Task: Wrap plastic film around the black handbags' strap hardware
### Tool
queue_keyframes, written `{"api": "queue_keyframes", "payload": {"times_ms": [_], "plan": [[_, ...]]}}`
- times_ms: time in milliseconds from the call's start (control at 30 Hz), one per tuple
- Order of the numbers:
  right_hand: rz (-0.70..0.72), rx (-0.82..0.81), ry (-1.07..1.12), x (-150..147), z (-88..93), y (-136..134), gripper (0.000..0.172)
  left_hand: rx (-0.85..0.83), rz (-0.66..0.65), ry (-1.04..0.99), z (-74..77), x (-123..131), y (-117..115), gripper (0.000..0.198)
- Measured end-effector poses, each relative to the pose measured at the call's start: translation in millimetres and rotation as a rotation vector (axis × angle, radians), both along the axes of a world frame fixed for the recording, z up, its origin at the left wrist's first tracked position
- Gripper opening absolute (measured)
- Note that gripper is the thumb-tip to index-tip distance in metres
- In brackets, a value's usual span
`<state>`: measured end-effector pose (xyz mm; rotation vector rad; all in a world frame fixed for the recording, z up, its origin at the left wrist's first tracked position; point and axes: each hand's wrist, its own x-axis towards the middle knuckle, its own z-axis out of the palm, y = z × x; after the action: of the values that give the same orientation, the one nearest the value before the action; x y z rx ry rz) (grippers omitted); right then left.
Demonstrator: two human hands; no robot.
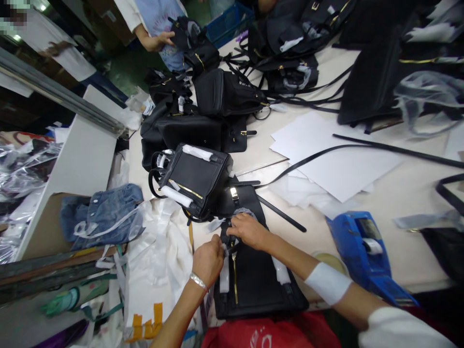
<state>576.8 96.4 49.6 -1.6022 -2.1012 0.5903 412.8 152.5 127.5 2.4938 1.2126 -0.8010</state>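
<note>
A black backpack (253, 278) with a gold zipper lies on the table edge in front of me. White wrapping covers parts of its straps. My left hand (208, 261), with a silver bracelet at the wrist, is closed at the bag's upper left, pinching a short black strap (232, 249). Just to the right, my right hand (250, 232) is closed on the same strap area, fingers curled down; the exact grip is partly hidden. Beyond the hands, the open flap (244, 199) with a gold clasp lies flat. Touching that flap, another black backpack (197, 176) has white-wrapped straps.
Several black bags (224, 92) crowd the far table. White paper sheets (337, 154) lie to the right, crossed by a long black strap (308, 162). A blue tape dispenser (362, 251) stands at right. Denim cloth (101, 212) lies left. A co-worker's hand (161, 41) holds a bag.
</note>
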Motion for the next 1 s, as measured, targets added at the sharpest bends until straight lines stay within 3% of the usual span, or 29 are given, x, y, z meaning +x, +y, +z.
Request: {"api": "queue_keyframes", "payload": {"times_ms": [200, 433, 733, 800, 933, 1000], "plan": [[0.022, -0.016, 0.054, 2.4, -3.3, -1.7, 0.022, -0.047, 0.009, 0.007, -9.0, 9.1, 4.8, 0.015], [0.059, -0.074, 0.151, 2.9, -7.7, -1.7, 0.021, -0.001, -0.010, 0.050, -8.4, -7.8, 14.9, 0.015], [0.095, -0.162, 0.236, -11.6, -16.7, 2.1, 0.013, -0.045, -0.032, -0.019, -24.3, 8.6, 2.8, 0.014], [0.016, -0.183, 0.266, -4.1, -14.1, -3.0, 0.013, -0.063, -0.020, -0.051, -28.4, 6.8, 5.3, 0.012], [-0.298, -0.254, 0.204, 4.1, 0.5, -22.2, 0.016, -0.046, 0.022, -0.045, -28.4, -0.6, 12.5, 0.011], [-0.331, -0.332, 0.234, -2.3, 7.7, -34.1, 0.017, -0.016, 0.014, -0.021, -25.4, -1.6, 12.2, 0.011]]}}
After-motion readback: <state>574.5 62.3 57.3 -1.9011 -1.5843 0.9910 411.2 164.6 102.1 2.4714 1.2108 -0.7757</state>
